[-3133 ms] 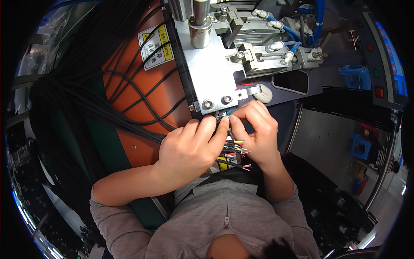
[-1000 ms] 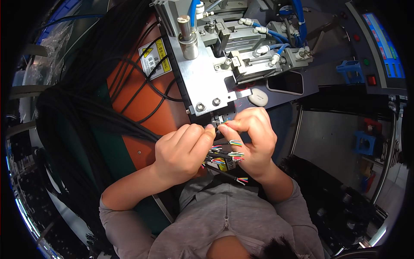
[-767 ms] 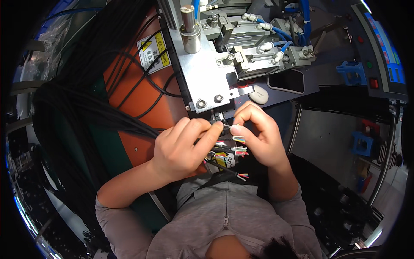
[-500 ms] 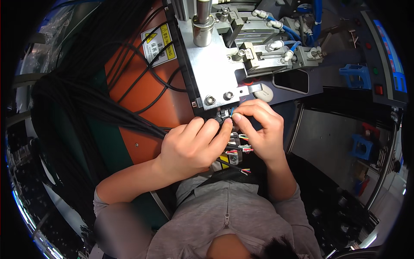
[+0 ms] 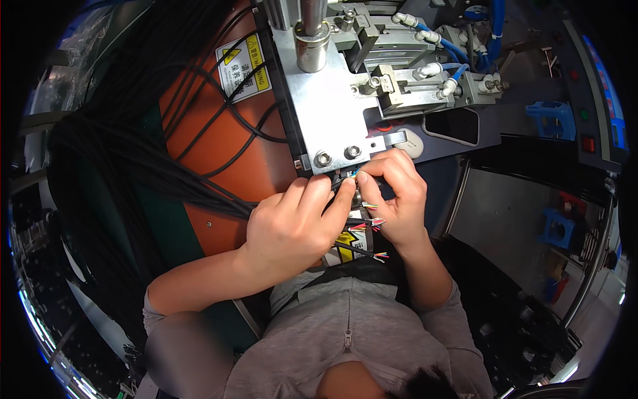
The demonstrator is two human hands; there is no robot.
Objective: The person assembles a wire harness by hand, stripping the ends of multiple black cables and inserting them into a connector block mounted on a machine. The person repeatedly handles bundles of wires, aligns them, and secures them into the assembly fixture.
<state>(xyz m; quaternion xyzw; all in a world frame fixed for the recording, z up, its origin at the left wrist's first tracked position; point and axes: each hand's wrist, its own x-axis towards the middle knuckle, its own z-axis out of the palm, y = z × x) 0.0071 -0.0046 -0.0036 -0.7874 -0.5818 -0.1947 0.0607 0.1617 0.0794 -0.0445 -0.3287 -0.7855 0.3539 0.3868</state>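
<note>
My left hand [image 5: 289,223] is closed at the front of a metal machine plate [image 5: 332,113], thumb and forefinger pinching the end of a black cable that is mostly hidden by the fingers. Facing it, my right hand [image 5: 399,193] pinches a thin blue wire [image 5: 357,171] at that end, just below the plate's edge. Both sets of fingertips nearly touch. Under my left hand runs a bundle of black cables [image 5: 226,201]. Several stripped cable ends [image 5: 373,223] with red, white, green and yellow wires stick out between my hands and body.
Clamps with blue air hoses [image 5: 452,46] stand on the machine at the back right. A phone [image 5: 452,126] and a rounded white case [image 5: 409,143] lie beside it. More black cables cross the orange panel [image 5: 219,149] at left. Blue stools [image 5: 551,120] stand at far right.
My right hand has shifted slightly left and up, closer to my left fingertips. The blue wire shows lower and shorter between the fingers. My left hand has barely moved.
</note>
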